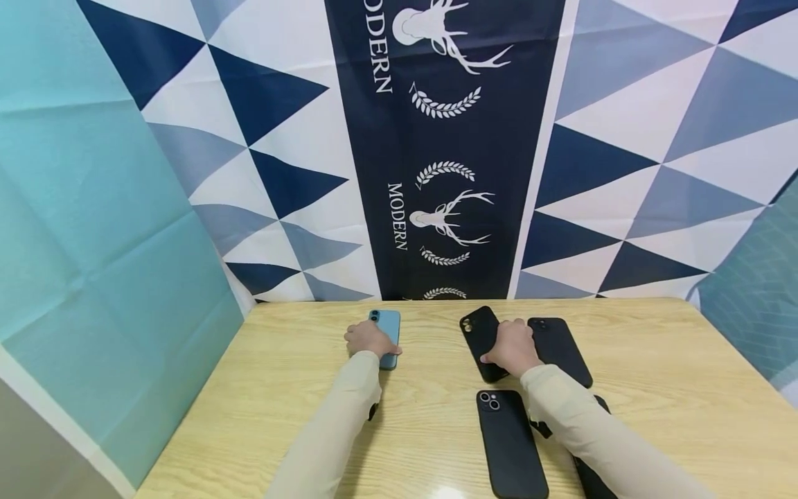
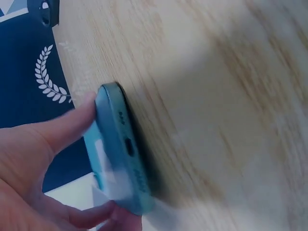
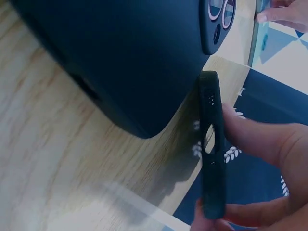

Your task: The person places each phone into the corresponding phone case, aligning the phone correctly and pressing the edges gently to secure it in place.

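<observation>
My left hand (image 1: 369, 339) grips a light blue phone (image 1: 389, 322) by its long edges, near the far side of the table. In the left wrist view, the thumb and fingers span the phone (image 2: 118, 154), its charging port end facing the camera. My right hand (image 1: 514, 346) holds a black phone case (image 1: 479, 336) between thumb and fingers. The right wrist view shows the case (image 3: 211, 187) end-on, with light passing through its port opening. Just right of that hand lies another black phone case (image 1: 561, 350).
A black-cased phone (image 1: 511, 443) with two ringed lenses lies nearer on the wooden table (image 1: 280, 416). Beneath the right forearm, another black item (image 1: 592, 478) is partly hidden. A patterned cloth (image 1: 299, 173) hangs behind the table's far edge.
</observation>
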Demonstrator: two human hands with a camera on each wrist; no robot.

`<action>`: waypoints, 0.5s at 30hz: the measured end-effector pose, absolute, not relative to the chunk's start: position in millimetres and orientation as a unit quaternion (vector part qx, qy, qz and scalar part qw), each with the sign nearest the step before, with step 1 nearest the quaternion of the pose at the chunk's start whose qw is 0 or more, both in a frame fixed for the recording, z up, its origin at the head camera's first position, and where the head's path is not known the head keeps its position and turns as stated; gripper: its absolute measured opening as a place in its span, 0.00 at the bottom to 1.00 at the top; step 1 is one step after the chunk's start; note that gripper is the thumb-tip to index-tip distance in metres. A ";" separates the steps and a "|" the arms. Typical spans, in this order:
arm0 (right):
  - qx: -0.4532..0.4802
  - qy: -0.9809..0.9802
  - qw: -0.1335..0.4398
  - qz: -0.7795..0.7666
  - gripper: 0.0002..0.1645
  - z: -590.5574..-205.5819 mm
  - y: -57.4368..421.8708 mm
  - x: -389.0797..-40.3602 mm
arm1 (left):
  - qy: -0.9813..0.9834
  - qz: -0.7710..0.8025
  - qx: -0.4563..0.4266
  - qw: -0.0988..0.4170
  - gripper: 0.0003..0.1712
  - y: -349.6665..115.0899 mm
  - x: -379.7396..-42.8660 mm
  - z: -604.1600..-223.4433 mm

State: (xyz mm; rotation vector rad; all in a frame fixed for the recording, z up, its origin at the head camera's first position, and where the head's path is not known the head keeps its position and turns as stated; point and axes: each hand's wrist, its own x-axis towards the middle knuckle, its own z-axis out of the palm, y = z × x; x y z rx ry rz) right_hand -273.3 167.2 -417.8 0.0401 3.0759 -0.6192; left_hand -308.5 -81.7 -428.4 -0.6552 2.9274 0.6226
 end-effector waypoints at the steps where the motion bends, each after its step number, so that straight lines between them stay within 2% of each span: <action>1: 0.009 0.980 -0.005 -0.200 0.34 -417.6 168.2 -273.3 | 0.953 0.212 -0.213 0.042 0.51 -83.2 -308.3 -428.9; 3: 0.007 0.977 -0.012 -0.212 0.33 -417.0 169.9 -273.6 | 0.948 0.234 -0.210 0.042 0.52 -86.5 -307.1 -429.6; 8: 0.033 0.958 0.013 -0.285 0.28 -417.8 175.7 -277.0 | 0.934 0.295 -0.197 0.034 0.50 -92.2 -300.7 -428.7; 11: 0.054 0.944 0.039 -0.322 0.23 -420.0 181.2 -280.1 | 0.920 0.344 -0.184 0.038 0.44 -97.0 -300.8 -428.7; 15: 0.074 0.934 0.071 -0.343 0.16 -425.5 188.6 -283.8 | 0.887 0.422 -0.174 0.073 0.37 -105.6 -304.5 -427.4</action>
